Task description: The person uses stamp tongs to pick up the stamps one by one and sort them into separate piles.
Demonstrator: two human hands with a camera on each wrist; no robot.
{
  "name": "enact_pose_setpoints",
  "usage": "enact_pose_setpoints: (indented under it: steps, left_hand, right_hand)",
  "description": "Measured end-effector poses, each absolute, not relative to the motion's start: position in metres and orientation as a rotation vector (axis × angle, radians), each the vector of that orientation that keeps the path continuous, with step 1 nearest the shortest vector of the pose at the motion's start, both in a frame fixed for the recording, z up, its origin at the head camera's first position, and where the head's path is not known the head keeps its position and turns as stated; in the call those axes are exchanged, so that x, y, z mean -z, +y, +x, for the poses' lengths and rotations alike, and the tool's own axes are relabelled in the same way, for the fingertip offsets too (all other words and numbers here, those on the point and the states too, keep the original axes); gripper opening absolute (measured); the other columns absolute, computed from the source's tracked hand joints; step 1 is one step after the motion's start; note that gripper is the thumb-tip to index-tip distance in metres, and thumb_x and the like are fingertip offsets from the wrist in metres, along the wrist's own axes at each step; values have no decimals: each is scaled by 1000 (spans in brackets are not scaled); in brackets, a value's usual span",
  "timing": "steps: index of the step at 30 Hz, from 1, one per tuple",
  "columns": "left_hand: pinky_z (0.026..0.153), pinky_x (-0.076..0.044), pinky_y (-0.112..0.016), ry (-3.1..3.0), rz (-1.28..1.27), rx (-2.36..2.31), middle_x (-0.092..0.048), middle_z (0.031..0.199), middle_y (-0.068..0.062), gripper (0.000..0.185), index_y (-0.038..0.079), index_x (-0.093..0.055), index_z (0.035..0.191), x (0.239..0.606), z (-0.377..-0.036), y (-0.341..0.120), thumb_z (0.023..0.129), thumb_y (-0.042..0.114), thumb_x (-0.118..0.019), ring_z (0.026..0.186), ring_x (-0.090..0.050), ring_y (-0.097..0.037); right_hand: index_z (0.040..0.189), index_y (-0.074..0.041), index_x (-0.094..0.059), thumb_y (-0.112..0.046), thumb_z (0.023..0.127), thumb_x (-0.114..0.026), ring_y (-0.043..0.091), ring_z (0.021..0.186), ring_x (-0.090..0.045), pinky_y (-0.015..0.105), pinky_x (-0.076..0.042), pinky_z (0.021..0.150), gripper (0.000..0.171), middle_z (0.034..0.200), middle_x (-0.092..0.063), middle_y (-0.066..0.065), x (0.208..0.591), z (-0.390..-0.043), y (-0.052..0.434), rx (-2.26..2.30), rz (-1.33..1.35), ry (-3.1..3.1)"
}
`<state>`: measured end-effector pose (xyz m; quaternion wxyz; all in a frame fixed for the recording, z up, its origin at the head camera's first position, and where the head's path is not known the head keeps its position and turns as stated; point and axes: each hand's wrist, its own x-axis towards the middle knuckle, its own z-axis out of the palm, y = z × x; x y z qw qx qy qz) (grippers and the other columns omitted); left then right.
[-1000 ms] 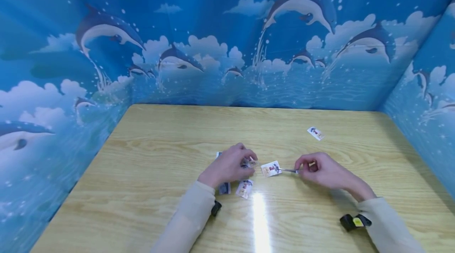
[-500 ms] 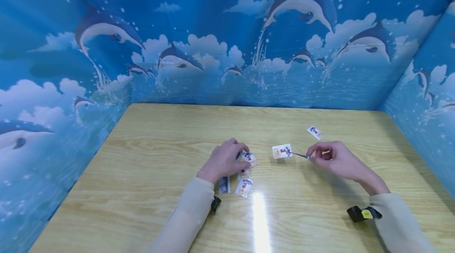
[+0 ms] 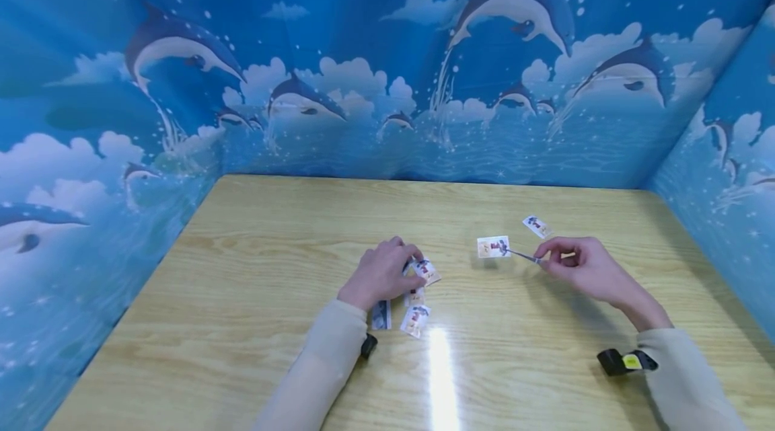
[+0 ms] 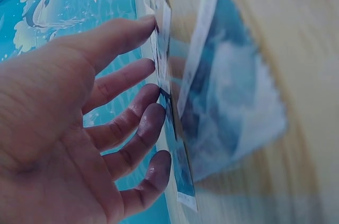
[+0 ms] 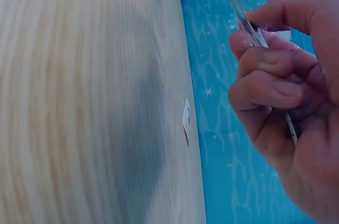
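My right hand (image 3: pixel 581 269) pinches thin metal tweezers (image 3: pixel 523 256), whose tips hold a small picture stamp (image 3: pixel 493 247) just above the wooden table (image 3: pixel 272 229). In the right wrist view the tweezers (image 5: pixel 249 23) run between thumb and curled fingers (image 5: pixel 265 60). My left hand (image 3: pixel 383 274) rests on a small heap of stamps (image 3: pixel 418 296) near the table's middle. In the left wrist view its straight fingers (image 4: pixel 122 83) touch the edges of those stamps (image 4: pixel 228 91).
One more stamp (image 3: pixel 537 226) lies flat on the table just beyond the right hand; it also shows in the right wrist view as a stamp (image 5: pixel 186 118) near the far edge. Blue dolphin-print walls (image 3: pixel 387 81) enclose the table on three sides.
The right hand has carried the stamp in the tweezers away from the left hand, toward the far right near the lone stamp. The left hand stayed on the heap.
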<state>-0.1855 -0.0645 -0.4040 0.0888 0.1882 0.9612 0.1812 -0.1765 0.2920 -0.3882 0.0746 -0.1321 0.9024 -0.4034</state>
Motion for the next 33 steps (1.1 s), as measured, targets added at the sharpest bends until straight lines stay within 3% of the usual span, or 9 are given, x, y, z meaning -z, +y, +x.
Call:
enact_pose_setpoints:
  steps: [33]
  left_hand:
    - [87, -50, -45, 2838, 503, -579, -62, 115, -3, 40, 21, -68, 123, 406, -188, -62, 90, 40, -78, 98, -57, -22]
  right_hand:
    - [113, 4, -67, -11, 96, -66, 0, 51, -41, 28, -34, 44, 22, 76, -57, -5, 400, -181, 328, 1231, -177, 2814]
